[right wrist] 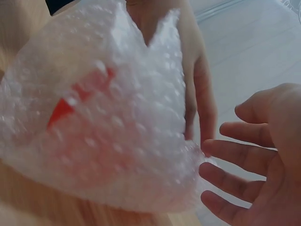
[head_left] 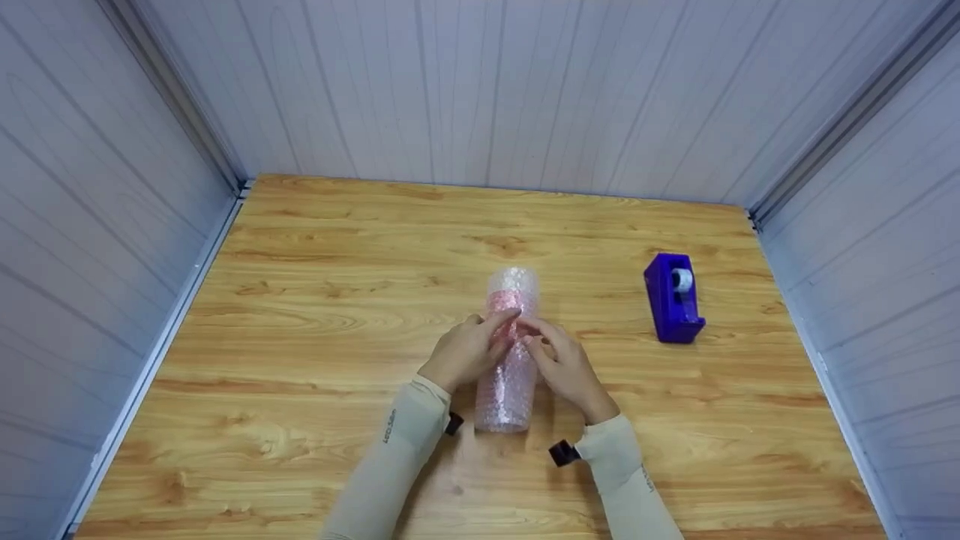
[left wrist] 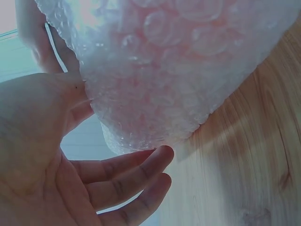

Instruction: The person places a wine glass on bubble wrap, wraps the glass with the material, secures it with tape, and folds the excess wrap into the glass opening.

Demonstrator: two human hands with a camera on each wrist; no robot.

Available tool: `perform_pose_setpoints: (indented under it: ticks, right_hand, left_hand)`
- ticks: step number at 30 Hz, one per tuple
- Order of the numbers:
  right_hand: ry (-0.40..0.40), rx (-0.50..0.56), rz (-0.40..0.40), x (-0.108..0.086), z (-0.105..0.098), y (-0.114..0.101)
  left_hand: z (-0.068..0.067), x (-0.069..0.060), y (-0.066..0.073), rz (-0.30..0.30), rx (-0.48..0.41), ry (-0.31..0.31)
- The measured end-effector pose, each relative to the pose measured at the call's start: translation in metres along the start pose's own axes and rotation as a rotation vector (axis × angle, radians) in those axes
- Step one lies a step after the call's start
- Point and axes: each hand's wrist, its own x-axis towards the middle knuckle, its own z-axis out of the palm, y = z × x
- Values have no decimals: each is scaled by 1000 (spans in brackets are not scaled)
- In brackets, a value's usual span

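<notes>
1. Nearest me, pale sleeves (head_left: 382, 476); their lettering is too blurred to read.
2. Bubble-wrapped roll (head_left: 506, 405) lies centrally, near to far.
3. Left hand (head_left: 461, 356), loosely curved, touches it; right hand (head_left: 562, 367), relaxed, fingers parted, grips nothing I see.
4. I judge I'm settling its flap (right wrist: 167, 61); next calls for pinning that.
5. Purple tape dispenser (head_left: 666, 304), right; no readable label.

Wrapped bundle (head_left: 506, 405) lies on bench (head_left: 337, 247), lengthwise, one end toward person. Left grip (head_left: 463, 352) on bundle's left side, right grip (head_left: 562, 367) at its right, both near its middle. Tape dispenser (head_left: 675, 311) on bench, right of bundle, well apart; tape roll (head_left: 682, 280) in it. Back wall (head_left: 487, 97) behind bench; left wall (head_left: 90, 225) and right wall (head_left: 885, 255) flank it.
</notes>
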Motion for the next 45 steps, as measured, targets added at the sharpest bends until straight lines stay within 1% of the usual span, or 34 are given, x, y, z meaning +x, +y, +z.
perform_pose_setpoints:
  ticks: [3, 6, 8, 10, 12, 15, 21, 25, 27, 29, 32, 35, 42, 45]
  right_hand:
    - [40, 36, 34, -2, -14, 6]
    - [87, 57, 85, -6, -34, 14]
    - [114, 50, 119, -10, -49, 20]
    - [147, 31, 137, -14, -64, 27]
    - [179, -13, 146, -19, -80, 34]
    - [232, -90, 138, -26, -101, 44]
    - [332, -231, 141, -42, -137, 67]
    - [444, -345, 211, -48, -155, 81]
    - [495, -370, 272, -49, -162, 86]
    - [528, -388, 330, -48, -168, 91]
    - [523, -396, 396, -46, -175, 96]
    - [487, -405, 416, -44, -179, 99]
    - [452, -414, 392, -37, -183, 105]
    - [431, -403, 420, -33, -187, 106]
  left_hand:
    - [0, 1, 0, -8, -8, -8]
    - [0, 1, -1, -12, -23, -14]
    - [0, 1, -1, -14, -34, -16]
    - [0, 0, -2, -13, -43, -16]
    - [0, 0, -2, -13, -48, -19]
    - [1, 1, -2, -11, -52, -19]
    - [1, 0, -1, -18, -59, -30]
    - [0, 0, 1, -24, -75, -37]
    - [1, 0, 1, -23, -75, -32]
    - [1, 0, 0, -23, -75, -30]
    - [2, 1, -1, -27, -83, -28]
    - [2, 1, -2, -31, -90, -30]
    - [3, 2, -1, -32, -94, -28]
    - [3, 3, -1, -33, -94, -30]
